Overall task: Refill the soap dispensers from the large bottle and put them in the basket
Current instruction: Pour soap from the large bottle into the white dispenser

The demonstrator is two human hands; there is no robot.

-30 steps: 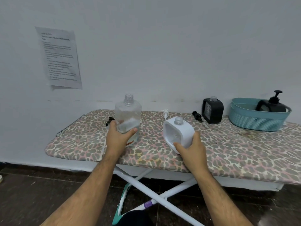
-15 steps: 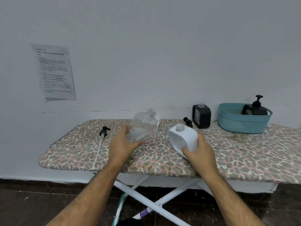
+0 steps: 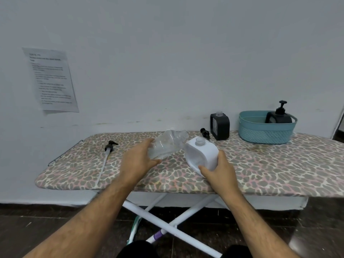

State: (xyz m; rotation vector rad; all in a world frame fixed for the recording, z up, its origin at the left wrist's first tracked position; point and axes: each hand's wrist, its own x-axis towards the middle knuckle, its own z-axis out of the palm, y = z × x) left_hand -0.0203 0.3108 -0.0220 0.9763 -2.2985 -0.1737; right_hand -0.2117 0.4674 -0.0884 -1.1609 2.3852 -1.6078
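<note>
My left hand (image 3: 138, 161) grips the large clear bottle (image 3: 168, 143), tipped far over to the right with its open neck close to the mouth of the white dispenser (image 3: 202, 155). My right hand (image 3: 220, 169) holds that white dispenser from its lower right side; it is tilted and its cap is off. A black dispenser (image 3: 220, 126) without a pump stands at the back. In the teal basket (image 3: 266, 133) sits another black dispenser (image 3: 279, 116) with its pump on.
All stands on a leopard-print ironing board (image 3: 260, 170) against a white wall. A long pump with a black head (image 3: 109, 146) lies at the left, a small black pump (image 3: 204, 132) beside the black dispenser. A paper sheet (image 3: 51, 79) hangs on the wall.
My left hand has lifted the clear bottle from upright and tipped it right towards the white dispenser's mouth. My right hand has kept its hold on the dispenser. The camera view has shifted upward.
</note>
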